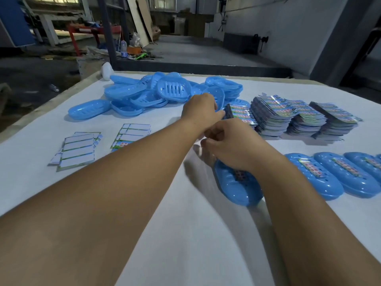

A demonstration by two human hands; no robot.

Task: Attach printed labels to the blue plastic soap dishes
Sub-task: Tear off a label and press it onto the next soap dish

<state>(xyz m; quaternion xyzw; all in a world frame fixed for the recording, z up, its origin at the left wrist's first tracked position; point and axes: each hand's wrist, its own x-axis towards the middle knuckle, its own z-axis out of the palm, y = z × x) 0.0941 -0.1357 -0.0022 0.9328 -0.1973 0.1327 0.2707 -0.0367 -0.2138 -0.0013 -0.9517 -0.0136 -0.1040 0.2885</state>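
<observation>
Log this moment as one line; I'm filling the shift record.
stage: labelling | left hand: reaching at label stacks | right hand: over soap dish, grip unclear | labelled dishes: row at right

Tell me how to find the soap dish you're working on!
Look along the row of labelled dishes at the table's right edge. The soap dish sits at its left end, tilted, under the right hand. It alone is touched.

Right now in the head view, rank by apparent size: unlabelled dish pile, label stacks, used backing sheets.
1. Unlabelled dish pile, widest spread.
2. Label stacks, nearly as wide; they lie at a similar depth, so this ranking is close.
3. Used backing sheets, clearly smallest despite lying nearer the camera.
</observation>
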